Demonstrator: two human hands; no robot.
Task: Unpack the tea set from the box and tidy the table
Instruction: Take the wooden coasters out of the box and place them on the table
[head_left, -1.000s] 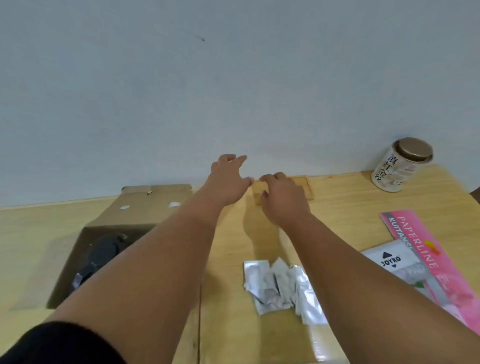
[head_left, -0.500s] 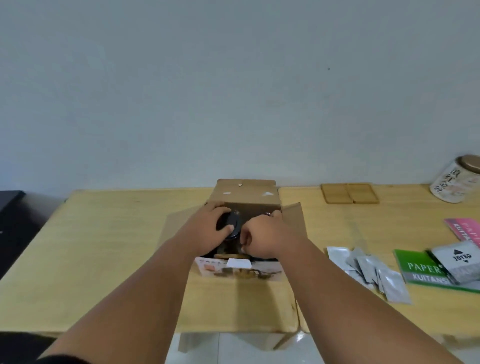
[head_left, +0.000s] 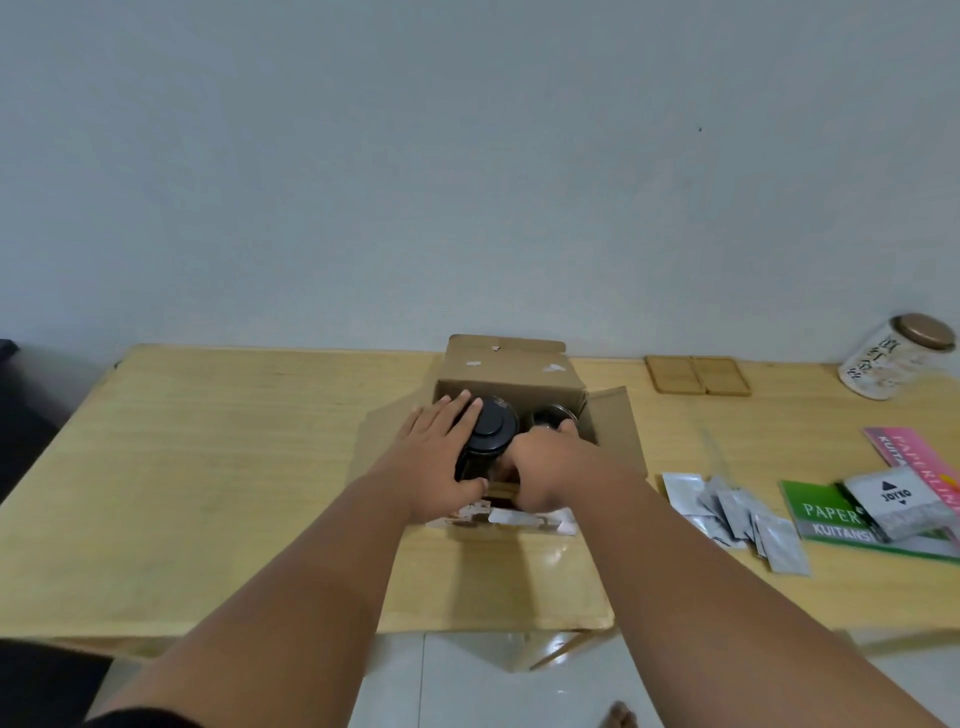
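Note:
An open cardboard box (head_left: 511, 371) sits in the middle of the wooden table (head_left: 234, 441). Inside it is a dark teapot (head_left: 488, 436) with a round black lid. My left hand (head_left: 441, 452) grips the teapot's left side, fingers over its top. My right hand (head_left: 545, 462) holds the teapot's right side, inside the box. A dark cup (head_left: 550, 415) shows behind my right hand. Two wooden coasters (head_left: 696, 374) lie side by side near the wall.
Several silver sachets (head_left: 732, 514) lie right of the box. Further right are a green receipt book (head_left: 831, 514), a pink one (head_left: 914, 452) and a grey Joyko packet (head_left: 898, 499). A white jar (head_left: 893, 358) with a brown lid stands at the far right. Tiled floor shows below the table edge.
A second ago both hands were at the coasters by the wall. They have come back to the box and closed on the teapot, which now shows higher in the box.

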